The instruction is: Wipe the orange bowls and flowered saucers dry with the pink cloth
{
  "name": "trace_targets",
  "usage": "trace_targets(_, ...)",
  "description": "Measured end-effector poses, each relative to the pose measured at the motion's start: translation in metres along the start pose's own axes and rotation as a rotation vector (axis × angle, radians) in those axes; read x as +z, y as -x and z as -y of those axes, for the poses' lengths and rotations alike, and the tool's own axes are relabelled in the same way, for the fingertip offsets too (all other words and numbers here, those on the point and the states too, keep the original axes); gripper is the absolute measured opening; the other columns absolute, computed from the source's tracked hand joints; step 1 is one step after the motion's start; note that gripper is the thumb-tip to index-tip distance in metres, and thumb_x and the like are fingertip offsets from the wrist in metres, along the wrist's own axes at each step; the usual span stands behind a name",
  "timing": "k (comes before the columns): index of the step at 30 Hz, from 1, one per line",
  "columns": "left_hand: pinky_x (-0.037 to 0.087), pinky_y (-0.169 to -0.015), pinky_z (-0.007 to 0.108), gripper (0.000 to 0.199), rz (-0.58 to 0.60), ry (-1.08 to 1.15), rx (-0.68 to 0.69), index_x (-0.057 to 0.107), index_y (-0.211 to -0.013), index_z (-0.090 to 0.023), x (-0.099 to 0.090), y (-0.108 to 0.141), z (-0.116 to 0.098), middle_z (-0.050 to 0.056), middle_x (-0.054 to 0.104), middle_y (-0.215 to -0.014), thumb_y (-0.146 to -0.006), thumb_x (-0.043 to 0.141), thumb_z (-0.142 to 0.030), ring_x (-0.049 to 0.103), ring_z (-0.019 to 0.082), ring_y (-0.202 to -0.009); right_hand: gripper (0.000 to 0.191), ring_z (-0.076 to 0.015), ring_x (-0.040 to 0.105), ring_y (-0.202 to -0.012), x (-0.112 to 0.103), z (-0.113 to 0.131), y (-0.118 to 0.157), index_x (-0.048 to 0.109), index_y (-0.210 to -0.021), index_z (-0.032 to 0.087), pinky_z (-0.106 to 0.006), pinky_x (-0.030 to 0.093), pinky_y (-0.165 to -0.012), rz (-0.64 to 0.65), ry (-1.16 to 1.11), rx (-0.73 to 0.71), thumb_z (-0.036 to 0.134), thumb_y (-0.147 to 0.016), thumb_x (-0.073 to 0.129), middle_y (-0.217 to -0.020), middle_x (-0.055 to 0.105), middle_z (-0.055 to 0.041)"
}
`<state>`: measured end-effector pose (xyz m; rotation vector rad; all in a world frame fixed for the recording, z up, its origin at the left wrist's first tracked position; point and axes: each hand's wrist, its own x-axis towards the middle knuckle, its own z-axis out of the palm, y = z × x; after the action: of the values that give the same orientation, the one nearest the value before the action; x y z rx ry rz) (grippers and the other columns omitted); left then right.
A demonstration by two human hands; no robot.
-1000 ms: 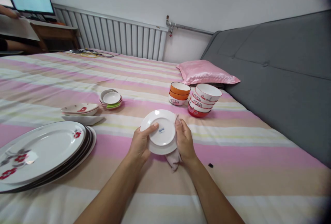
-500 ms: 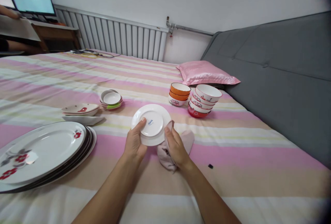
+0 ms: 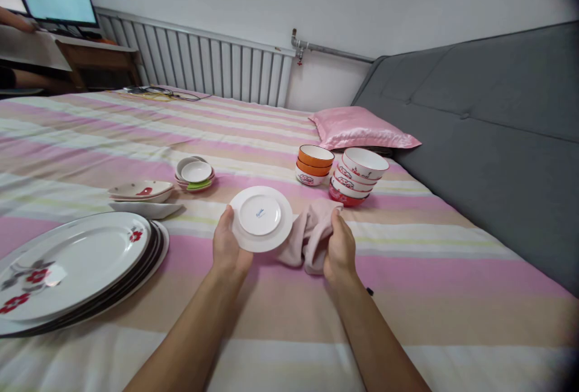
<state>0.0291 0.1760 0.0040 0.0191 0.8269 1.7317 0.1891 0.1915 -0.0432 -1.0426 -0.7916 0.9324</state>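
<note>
My left hand (image 3: 228, 247) grips the left edge of a small white plate (image 3: 261, 241), tilted so its underside with a blue mark faces me. To its right, my right hand (image 3: 340, 248) is closed on a pale pink cloth (image 3: 310, 232), which hangs in folds between thumb and fingers. The cloth's left side reaches behind or against the plate's right rim; I cannot tell whether they touch. Both hands are raised a little above the striped bedsheet (image 3: 280, 362).
Large oval plates (image 3: 90, 259) are stacked at left, with boat-shaped dishes (image 3: 140, 190) and small dishes (image 3: 196, 172) behind. Orange bowls (image 3: 314, 166) and white-and-red bowls (image 3: 359, 172) stand stacked right of centre. A pink pillow (image 3: 362, 126) lies by the grey headboard (image 3: 479, 96). A person's arm (image 3: 15, 20) shows far left.
My right hand has moved right, away from the plate, drawing the cloth with it. My left thumb has shifted from the plate's underside to its left rim.
</note>
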Motion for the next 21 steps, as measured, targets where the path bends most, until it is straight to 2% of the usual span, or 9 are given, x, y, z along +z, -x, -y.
trace_targets(3, 0.052, -0.085, 0.027, 0.024, 0.007, -0.02, 0.038, 0.068, -0.093, -0.016, 0.001, 0.003, 0.003, 0.003, 0.073, -0.093, -0.092, 0.047, -0.027, 0.067, 0.018, -0.093, 0.053, -0.0228, 0.048, -0.127, 0.001, 0.01, 0.004, 0.054, -0.122, 0.016, -0.04, 0.039, -0.105, -0.17, 0.14, -0.166, 0.054, -0.089, 0.04, -0.126, 0.059, -0.0116)
trace_targets(5, 0.052, -0.088, 0.028, 0.025, 0.016, -0.034, 0.034, 0.068, -0.094, -0.016, 0.001, 0.005, 0.005, 0.004, 0.073, -0.096, -0.092, 0.045, -0.027, 0.066, 0.018, -0.097, 0.052, -0.0226, 0.045, -0.129, 0.004, 0.016, 0.011, 0.052, -0.124, 0.015, -0.04, 0.036, -0.107, -0.177, 0.22, -0.322, 0.051, -0.093, 0.032, -0.128, 0.056, -0.0141)
trace_targets(7, 0.051, -0.089, 0.029, 0.026, 0.023, -0.044, 0.013, 0.068, -0.098, -0.016, 0.001, 0.007, 0.007, 0.004, 0.073, -0.097, -0.093, 0.044, -0.027, 0.066, 0.019, -0.099, 0.05, -0.0232, 0.049, -0.124, 0.007, 0.019, 0.019, 0.05, -0.125, 0.014, -0.041, 0.038, -0.104, -0.147, 0.311, -0.444, 0.048, -0.095, 0.029, -0.123, 0.057, -0.0155)
trace_targets(9, 0.052, -0.089, 0.029, 0.028, 0.034, -0.041, -0.012, 0.067, -0.102, -0.015, 0.001, 0.008, 0.009, 0.004, 0.073, -0.097, -0.093, 0.044, -0.028, 0.066, 0.019, -0.098, 0.046, -0.0233, 0.053, -0.119, 0.011, 0.019, 0.027, 0.049, -0.127, 0.016, -0.042, 0.04, -0.102, -0.027, 0.417, -0.513, 0.044, -0.096, 0.031, -0.119, 0.059, -0.0145)
trace_targets(10, 0.052, -0.088, 0.029, 0.029, 0.043, -0.031, -0.025, 0.066, -0.105, -0.015, 0.001, 0.007, 0.01, 0.005, 0.074, -0.096, -0.094, 0.043, -0.029, 0.067, 0.019, -0.097, 0.044, -0.023, 0.053, -0.119, 0.013, 0.018, 0.031, 0.047, -0.13, 0.017, -0.042, 0.04, -0.102, 0.079, 0.47, -0.538, 0.041, -0.097, 0.031, -0.12, 0.059, -0.0136)
trace_targets(13, 0.053, -0.084, 0.027, 0.035, 0.083, 0.021, -0.075, 0.065, -0.109, -0.011, 0.001, 0.006, 0.011, 0.008, 0.074, -0.091, -0.095, 0.041, -0.03, 0.069, 0.019, -0.089, 0.041, -0.021, 0.049, -0.125, 0.02, 0.016, 0.043, 0.044, -0.136, 0.022, -0.041, 0.037, -0.106, 0.502, 0.645, -0.606, 0.032, -0.098, 0.032, -0.13, 0.057, -0.0095)
trace_targets(15, 0.054, -0.082, 0.026, 0.037, 0.102, 0.041, -0.1, 0.065, -0.106, -0.008, 0.0, 0.005, 0.009, 0.009, 0.074, -0.085, -0.095, 0.04, -0.032, 0.07, 0.019, -0.083, 0.042, -0.0207, 0.043, -0.131, 0.024, 0.016, 0.049, 0.042, -0.139, 0.023, -0.042, 0.033, -0.11, 0.716, 0.77, -0.661, 0.029, -0.099, 0.033, -0.138, 0.052, -0.0076)
trace_targets(17, 0.055, -0.081, 0.028, 0.037, 0.107, 0.033, -0.114, 0.066, -0.101, -0.008, -0.001, 0.005, 0.008, 0.01, 0.073, -0.081, -0.094, 0.042, -0.035, 0.07, 0.02, -0.079, 0.044, -0.0219, 0.038, -0.136, 0.026, 0.018, 0.053, 0.039, -0.142, 0.021, -0.044, 0.029, -0.112, 0.826, 0.879, -0.707, 0.029, -0.099, 0.033, -0.146, 0.045, -0.007)
trace_targets(21, 0.055, -0.081, 0.033, 0.038, 0.157, 0.01, -0.168, 0.067, -0.094, -0.01, -0.002, 0.006, 0.008, 0.01, 0.072, -0.079, -0.093, 0.043, -0.039, 0.071, 0.022, -0.078, 0.049, -0.023, 0.034, -0.138, 0.025, 0.02, 0.054, 0.031, -0.146, 0.017, -0.046, 0.029, -0.112, 0.896, 1.004, -0.767, 0.032, -0.099, 0.032, -0.151, 0.034, -0.0079)
